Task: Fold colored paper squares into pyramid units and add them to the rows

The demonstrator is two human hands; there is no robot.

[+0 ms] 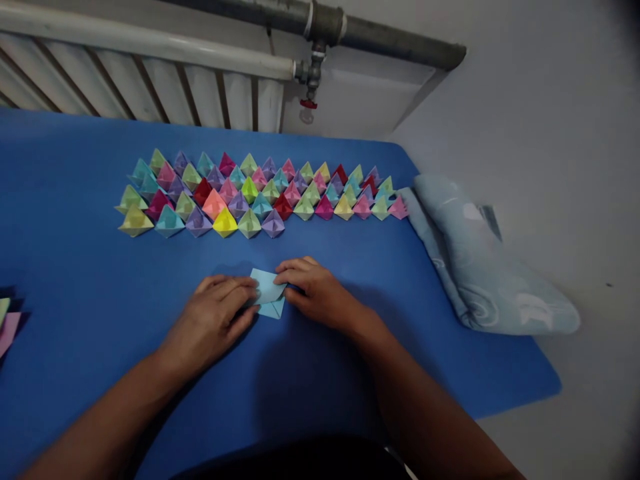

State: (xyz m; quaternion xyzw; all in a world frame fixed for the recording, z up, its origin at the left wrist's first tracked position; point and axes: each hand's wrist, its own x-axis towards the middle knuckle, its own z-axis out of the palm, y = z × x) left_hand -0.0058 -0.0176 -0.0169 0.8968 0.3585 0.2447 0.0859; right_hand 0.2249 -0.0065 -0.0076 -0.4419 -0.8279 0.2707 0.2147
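A small sheet of light blue paper [269, 287], partly folded with creases along its lower flap, lies on the blue surface in front of me. My left hand [215, 313] grips its left edge, thumb below and fingers above. On the opposite side, my right hand [313, 287] pinches the right edge between thumb and fingers. Beyond both hands stand several rows of folded paper boats [225, 221] in many colours, packed close together. The fingertips cover parts of the sheet's two side edges.
A folded light blue patterned blanket [480, 267] lies at the right, beside the wall. Pink and green paper [9, 330] shows at the left edge. Behind the blue surface [100, 280] are a white radiator [150, 50] and a pipe with a red-handled valve [313, 80].
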